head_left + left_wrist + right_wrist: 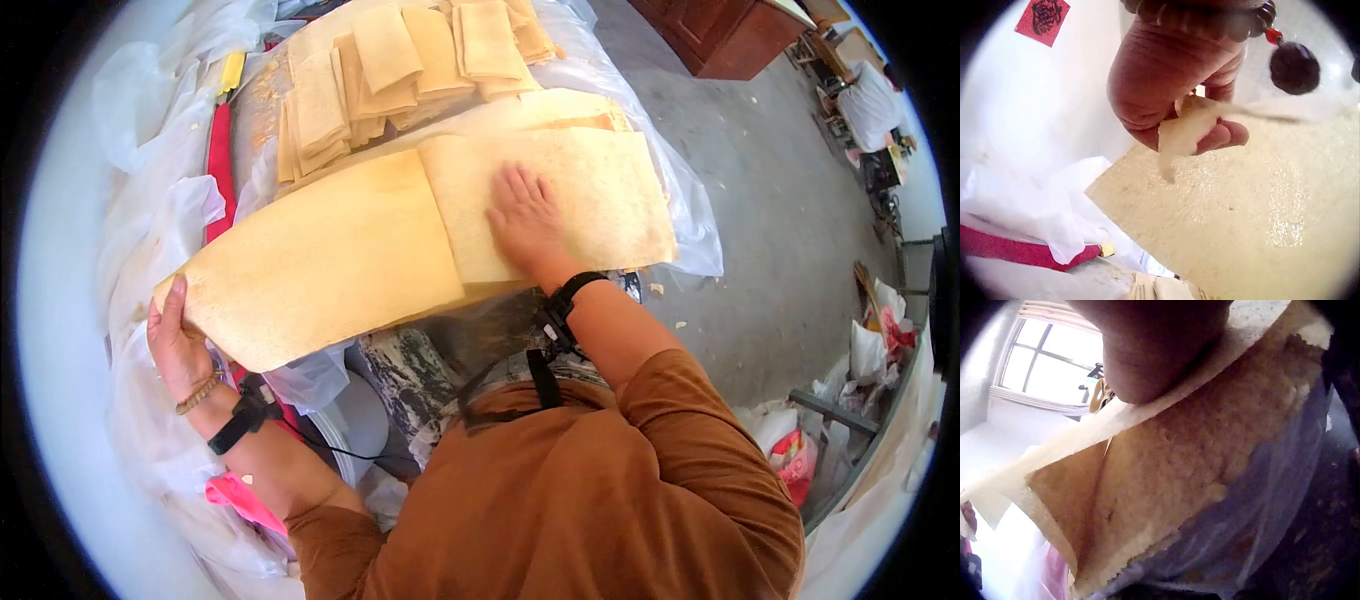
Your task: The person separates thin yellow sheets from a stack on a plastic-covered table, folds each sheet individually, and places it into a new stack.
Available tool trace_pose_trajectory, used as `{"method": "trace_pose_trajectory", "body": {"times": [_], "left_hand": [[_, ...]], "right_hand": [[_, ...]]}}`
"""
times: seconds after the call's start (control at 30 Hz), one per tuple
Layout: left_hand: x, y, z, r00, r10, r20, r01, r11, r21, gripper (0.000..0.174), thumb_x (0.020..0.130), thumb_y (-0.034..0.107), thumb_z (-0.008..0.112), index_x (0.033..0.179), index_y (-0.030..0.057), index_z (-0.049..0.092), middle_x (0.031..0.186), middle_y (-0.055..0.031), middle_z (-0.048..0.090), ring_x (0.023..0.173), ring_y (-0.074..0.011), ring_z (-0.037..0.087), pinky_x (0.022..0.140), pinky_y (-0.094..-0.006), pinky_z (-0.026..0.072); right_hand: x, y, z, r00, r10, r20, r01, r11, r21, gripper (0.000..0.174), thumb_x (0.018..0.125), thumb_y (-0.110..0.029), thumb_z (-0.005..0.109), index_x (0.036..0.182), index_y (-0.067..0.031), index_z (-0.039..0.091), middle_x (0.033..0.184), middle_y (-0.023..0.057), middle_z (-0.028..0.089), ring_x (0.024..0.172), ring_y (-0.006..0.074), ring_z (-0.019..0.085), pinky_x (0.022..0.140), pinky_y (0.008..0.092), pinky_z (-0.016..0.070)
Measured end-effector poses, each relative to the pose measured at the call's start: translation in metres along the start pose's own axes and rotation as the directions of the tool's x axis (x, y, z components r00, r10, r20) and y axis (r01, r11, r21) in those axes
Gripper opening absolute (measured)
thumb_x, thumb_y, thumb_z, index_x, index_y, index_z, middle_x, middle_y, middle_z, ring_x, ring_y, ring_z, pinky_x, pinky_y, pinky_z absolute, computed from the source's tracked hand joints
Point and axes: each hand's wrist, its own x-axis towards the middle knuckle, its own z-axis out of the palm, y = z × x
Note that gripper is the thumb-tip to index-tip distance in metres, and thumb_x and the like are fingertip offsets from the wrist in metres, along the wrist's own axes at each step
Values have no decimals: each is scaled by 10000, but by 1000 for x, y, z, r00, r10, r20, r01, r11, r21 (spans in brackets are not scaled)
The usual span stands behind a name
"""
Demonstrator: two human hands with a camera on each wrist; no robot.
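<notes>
A wide, thin yellow sheet point(330, 260), pancake-like with a faintly speckled surface, stretches across the near side of the work surface. Its left end is held up by my left hand point(180, 340), thumb on top and fingers underneath. In the left wrist view, the left hand point(1179, 81) pinches the sheet's edge, where a small pale flap curls. My right hand point(527, 220) rests flat on the right-hand panel point(610, 200), fingers straight. From the right wrist, the heel of the right hand point(1154, 356) bears on the sheet, and browned, ragged layers point(1166, 481) hang below.
Several folded sheets point(390, 50) lie in piles behind. Clear plastic point(690, 220) drapes over the right edge, and white plastic point(150, 240) covers the left side beside a red strip point(220, 160). A pale round container point(350, 420) stands below the near edge.
</notes>
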Motion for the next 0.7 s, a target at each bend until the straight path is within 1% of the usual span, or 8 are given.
{"method": "trace_pose_trajectory", "body": {"times": [0.1, 0.2, 0.27, 0.3, 0.4, 0.5, 0.6, 0.7], "left_hand": [[0, 8, -18, 992, 18, -128, -25, 998, -56, 245, 899, 82, 687, 1120, -11, 633, 1071, -106, 689, 959, -172, 662, 874, -302, 519], [3, 6, -27, 1000, 7, -28, -7, 1000, -13, 237, 904, 79, 681, 1120, -8, 631, 1080, -102, 686, 980, -171, 655, 891, -308, 514], [-2, 3, -17, 1000, 14, -1, -14, 1000, -17, 224, 907, 79, 679, 1109, -6, 636, 1074, -98, 686, 979, -168, 652, 890, -303, 513], [-5, 1, -8, 1000, 25, 3, -25, 999, -28, 219, 908, 81, 679, 1105, -6, 638, 1071, -97, 687, 977, -166, 650, 890, -301, 511], [-11, 6, -3, 997, 74, -14, -75, 996, -47, 213, 909, 86, 682, 1097, -6, 642, 1065, -93, 687, 965, -160, 647, 886, -293, 509], [-12, 19, -29, 991, 122, -58, -123, 992, -12, 217, 911, 89, 681, 1099, -11, 641, 1065, -93, 686, 961, -156, 645, 878, -284, 509], [-22, 28, -45, 987, 124, -101, -123, 992, 17, 225, 915, 84, 672, 1111, -20, 637, 1072, -99, 684, 967, -156, 647, 869, -277, 513], [-21, 26, -61, 980, 111, -163, -108, 994, 26, 240, 920, 75, 660, 1132, -33, 628, 1085, -109, 681, 978, -166, 650, 870, -277, 516]], "right_hand": [[0, -2, -1, 1000, 1, -2, -1, 1000, -11, 582, 976, -370, 428, 1476, -79, 372, 1583, 102, 274, 1479, 243, 203, 1211, 405, 118], [6, -15, -10, 994, 85, 66, -84, 996, -18, 533, 980, -331, 436, 1446, -73, 416, 1556, 124, 326, 1458, 253, 257, 1203, 415, 152], [11, -36, -7, 990, -131, -45, 135, 986, 97, 495, 982, -294, 444, 1424, -72, 446, 1531, 137, 364, 1437, 268, 299, 1193, 433, 177], [14, -47, -4, 966, -235, -108, 249, 957, 146, 477, 982, -276, 448, 1413, -71, 461, 1519, 143, 383, 1426, 275, 320, 1189, 442, 189], [10, -67, 16, 988, -154, -24, 149, 894, 423, 438, 976, -233, 464, 1384, -76, 496, 1492, 137, 423, 1403, 280, 359, 1174, 459, 213], [1, -62, 25, 967, -248, -65, 254, 961, 112, 443, 975, -248, 456, 1387, -88, 487, 1498, 120, 417, 1406, 273, 356, 1169, 467, 217], [0, -63, 22, 967, -255, -21, 255, 967, 13, 453, 971, -260, 448, 1393, -101, 477, 1501, 97, 417, 1412, 257, 349, 1169, 463, 213], [1, -60, 26, 964, -262, -40, 264, 963, 46, 450, 960, -230, 441, 1385, -85, 463, 1481, 110, 424, 1389, 283, 373, 1152, 505, 230]]}}
